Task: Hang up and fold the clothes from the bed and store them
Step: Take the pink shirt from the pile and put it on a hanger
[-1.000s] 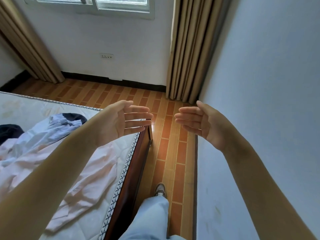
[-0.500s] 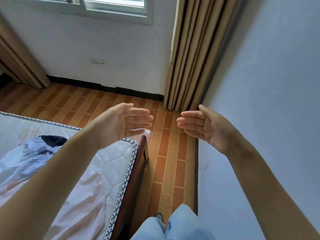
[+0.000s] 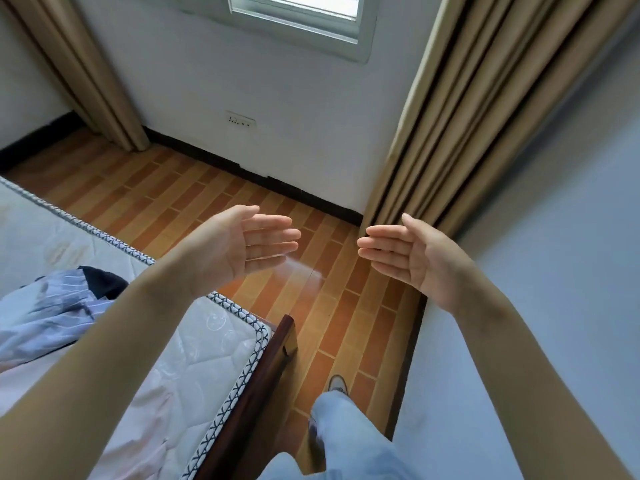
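Observation:
Both my hands are raised in front of me with palms facing each other and fingers straight. My left hand (image 3: 242, 247) hovers above the bed's corner and holds nothing. My right hand (image 3: 412, 254) is level with it, near the wall, also holding nothing. On the white quilted mattress (image 3: 207, 344) at the lower left lie crumpled clothes: a pale blue striped shirt (image 3: 45, 313), a dark garment (image 3: 102, 282) peeking out behind it, and a pale pink piece (image 3: 152, 431) partly hidden under my left forearm.
The bed has a dark wooden frame (image 3: 273, 362). A narrow strip of brown tiled floor (image 3: 332, 313) runs between bed and the right wall (image 3: 540, 258). Beige curtains (image 3: 460, 109) hang at both sides of a window (image 3: 298, 15). My jeans leg and shoe (image 3: 337, 384) stand there.
The view has swung, showing more floor and less of the clothes pile. My hands stay raised and open, slightly farther apart. My leg has stepped forward along the floor strip.

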### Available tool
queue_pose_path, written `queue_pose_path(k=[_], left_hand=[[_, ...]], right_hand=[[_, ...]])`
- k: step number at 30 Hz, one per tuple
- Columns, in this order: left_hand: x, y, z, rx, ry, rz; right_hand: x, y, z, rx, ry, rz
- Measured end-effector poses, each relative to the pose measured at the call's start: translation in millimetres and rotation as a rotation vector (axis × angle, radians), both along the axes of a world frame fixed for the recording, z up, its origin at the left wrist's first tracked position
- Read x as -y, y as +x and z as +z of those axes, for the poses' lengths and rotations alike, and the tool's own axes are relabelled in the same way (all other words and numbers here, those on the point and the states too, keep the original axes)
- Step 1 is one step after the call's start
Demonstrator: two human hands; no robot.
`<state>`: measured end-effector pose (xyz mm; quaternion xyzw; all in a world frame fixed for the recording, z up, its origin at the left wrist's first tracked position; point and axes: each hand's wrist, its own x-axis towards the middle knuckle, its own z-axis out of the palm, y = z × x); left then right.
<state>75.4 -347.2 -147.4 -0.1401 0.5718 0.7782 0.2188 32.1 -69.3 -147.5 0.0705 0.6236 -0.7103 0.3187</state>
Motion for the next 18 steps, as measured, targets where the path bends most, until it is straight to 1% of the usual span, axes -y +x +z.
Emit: queue_pose_path(k=[6,11,14,18], left_hand=[[-17,-70,4,-0.002,-0.010,0.084],[-4,-94,-6,0.079,0.003,0.182],[6,-115,-10,0.095,-0.013,0.207],[21,-156,-16,0.103,0.017,0.265]], right_hand=[[-3,-109,6,-0.010,-0.011,0.131],[8,-161,-8,0.028,0.001,0.264],[15,-191,-18,0.046,0.005,0.303],[33,-238,-24,0.047,-0.005,0.348]])
